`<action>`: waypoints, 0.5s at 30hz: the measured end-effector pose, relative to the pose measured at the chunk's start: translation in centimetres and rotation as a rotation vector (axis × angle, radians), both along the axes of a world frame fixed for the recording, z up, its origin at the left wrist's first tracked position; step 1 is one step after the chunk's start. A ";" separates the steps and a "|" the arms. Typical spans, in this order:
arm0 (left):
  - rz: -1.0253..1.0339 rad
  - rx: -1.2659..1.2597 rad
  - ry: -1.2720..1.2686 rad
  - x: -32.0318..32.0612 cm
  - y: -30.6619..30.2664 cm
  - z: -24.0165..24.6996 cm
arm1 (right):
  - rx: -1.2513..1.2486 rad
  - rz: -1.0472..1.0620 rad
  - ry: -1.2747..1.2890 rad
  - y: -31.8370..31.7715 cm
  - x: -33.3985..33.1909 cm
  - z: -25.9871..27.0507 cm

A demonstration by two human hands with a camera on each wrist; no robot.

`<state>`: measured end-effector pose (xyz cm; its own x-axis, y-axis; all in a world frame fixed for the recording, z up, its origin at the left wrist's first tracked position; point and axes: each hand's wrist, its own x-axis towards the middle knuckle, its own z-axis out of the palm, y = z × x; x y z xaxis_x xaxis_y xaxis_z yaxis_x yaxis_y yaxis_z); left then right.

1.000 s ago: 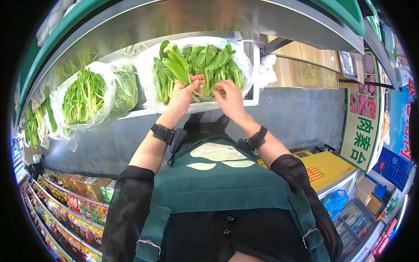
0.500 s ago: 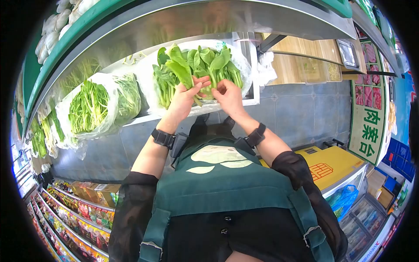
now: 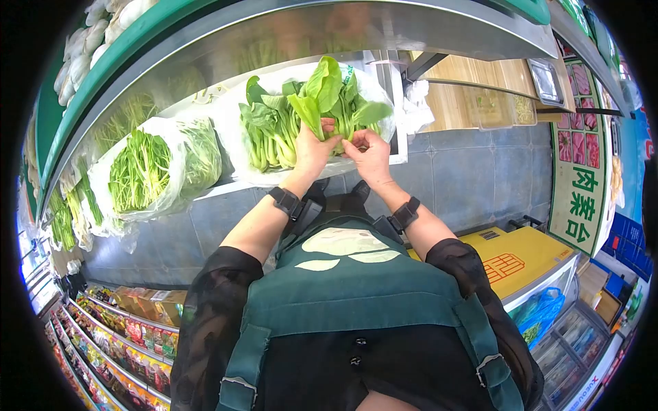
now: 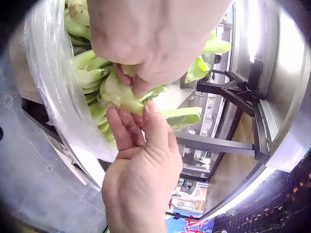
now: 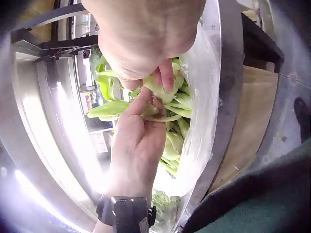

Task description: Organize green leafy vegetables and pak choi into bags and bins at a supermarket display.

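My left hand (image 3: 310, 156) grips a head of bok choy (image 3: 323, 83), its broad leaves pointing away from me. In the left wrist view the pale base (image 4: 116, 92) sits in the left fingers. My right hand (image 3: 372, 159) meets it at the base, thumb and fingertips pinching a leaf stalk. That stalk's leaf (image 3: 372, 112) sticks out to the right. Right below both hands lies a pile of bok choy (image 3: 269, 133) in a white plastic bag (image 3: 233, 154). In the right wrist view, a thin stalk (image 5: 163, 118) crosses beside the left fingertips.
A metal shelf (image 3: 288, 31) overhangs the far side of the bin. Left of the pile stand bagged leafy greens (image 3: 140, 171). To the right are a white crumpled bag (image 3: 417, 108) and clear plastic tubs (image 3: 492, 113). A yellow-topped chest (image 3: 521, 264) stands behind on the right.
My left hand has shifted right with the bok choy, whose leaves now lean right instead of left. My right hand has moved slightly right, and a leaf now extends from its fingers.
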<state>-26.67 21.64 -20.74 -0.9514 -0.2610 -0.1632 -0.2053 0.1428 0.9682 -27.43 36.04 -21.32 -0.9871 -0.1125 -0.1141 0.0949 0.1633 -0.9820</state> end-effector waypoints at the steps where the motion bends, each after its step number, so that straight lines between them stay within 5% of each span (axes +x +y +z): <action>1: 0.027 0.000 -0.024 0.1 0.1 -0.1 | -0.026 -0.013 -0.016 0.0 0.1 0.1; 9: 0.114 0.168 -0.029 0.3 0.3 -1.2 | -0.098 -0.053 0.028 0.0 0.7 -0.4; 12: 0.130 0.112 -0.011 0.5 0.3 -0.8 | 0.000 -0.002 -0.052 0.3 0.2 0.0; 15: 0.172 -0.068 -0.032 1.0 0.3 -1.1 | 0.287 0.081 0.128 0.4 -0.3 0.4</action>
<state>-25.63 21.89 -21.88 -0.8864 -0.4307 -0.1696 -0.2633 0.1679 0.9500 -27.75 36.45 -20.92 -0.9845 -0.1728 -0.0283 -0.0510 0.4376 -0.8977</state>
